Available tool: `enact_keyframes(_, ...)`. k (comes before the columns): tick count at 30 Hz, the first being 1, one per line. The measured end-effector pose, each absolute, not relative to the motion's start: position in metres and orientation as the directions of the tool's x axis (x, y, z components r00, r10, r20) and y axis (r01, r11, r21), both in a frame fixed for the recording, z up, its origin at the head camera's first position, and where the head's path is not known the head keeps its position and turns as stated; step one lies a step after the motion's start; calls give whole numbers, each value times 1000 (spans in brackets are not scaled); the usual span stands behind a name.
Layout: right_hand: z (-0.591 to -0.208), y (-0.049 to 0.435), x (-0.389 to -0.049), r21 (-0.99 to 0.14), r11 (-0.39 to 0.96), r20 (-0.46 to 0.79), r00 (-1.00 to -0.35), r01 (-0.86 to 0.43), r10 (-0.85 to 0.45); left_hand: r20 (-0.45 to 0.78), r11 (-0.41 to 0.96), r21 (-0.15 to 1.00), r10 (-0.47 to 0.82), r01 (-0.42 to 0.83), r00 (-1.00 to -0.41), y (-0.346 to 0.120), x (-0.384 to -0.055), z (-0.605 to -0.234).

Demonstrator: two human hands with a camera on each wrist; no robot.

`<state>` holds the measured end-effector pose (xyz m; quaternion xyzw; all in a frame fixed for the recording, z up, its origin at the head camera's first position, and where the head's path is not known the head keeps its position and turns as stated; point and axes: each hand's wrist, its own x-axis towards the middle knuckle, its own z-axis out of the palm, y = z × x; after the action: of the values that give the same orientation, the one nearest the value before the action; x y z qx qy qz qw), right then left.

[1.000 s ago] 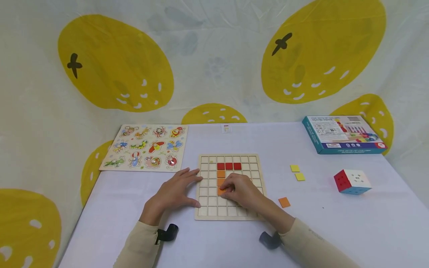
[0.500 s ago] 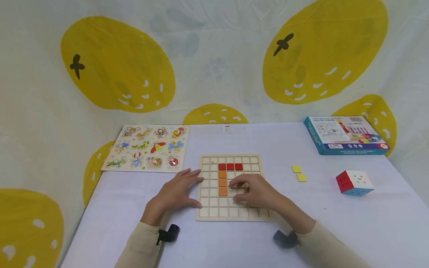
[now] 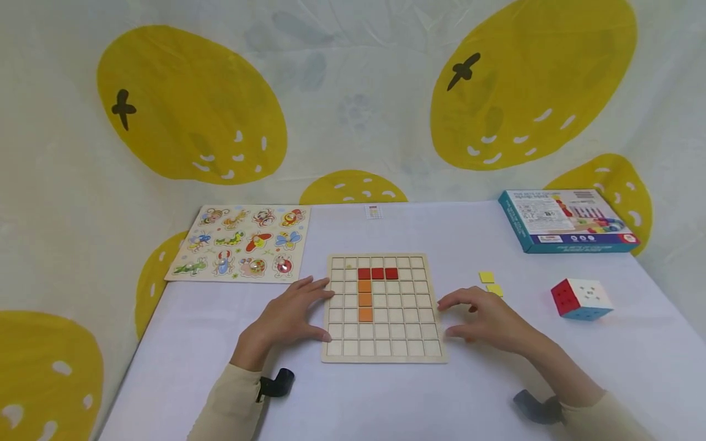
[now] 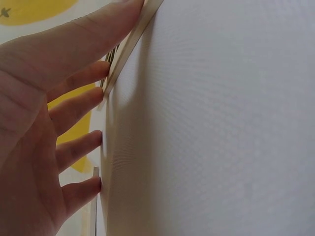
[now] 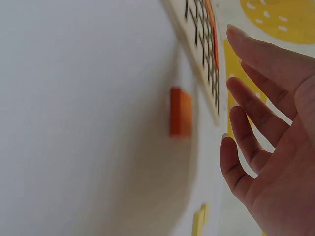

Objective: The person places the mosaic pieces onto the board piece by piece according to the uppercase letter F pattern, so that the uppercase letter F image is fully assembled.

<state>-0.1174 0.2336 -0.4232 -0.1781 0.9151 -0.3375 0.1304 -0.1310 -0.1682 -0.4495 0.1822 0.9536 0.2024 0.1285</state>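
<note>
A wooden grid board lies on the table. In it, three red tiles form a row, and three orange tiles run down beneath the leftmost red one. My left hand has its fingers spread and touches the board's left edge with fingertips and thumb. To the right of the board, my right hand is above the table with thumb and fingers apart and nothing between them. A loose orange tile shows under that hand in the right wrist view; the hand hides it in the head view.
Two yellow tiles lie beyond the right hand. A puzzle cube sits further right, with a boxed toy behind it. At the back left lies an insect puzzle board. A small printed card is at the back edge.
My right hand has let go of the lowest orange tile in the column and moved right, off the board, to over the loose orange tile. The left hand stays at the board's edge.
</note>
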Motion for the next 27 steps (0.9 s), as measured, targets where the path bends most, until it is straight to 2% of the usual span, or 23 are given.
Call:
enact_keyframes(9, -439, 269, -105, -629, 747, -145, -911, -216, -385, -173, 852, 434, 399, 293, -901, -168, -131, -450)
enact_keyframes(27, -451, 278, -104, -626, 753, -160, -912, -202, -377, -183, 854, 437, 390, 281, -902, -169, -131, -452)
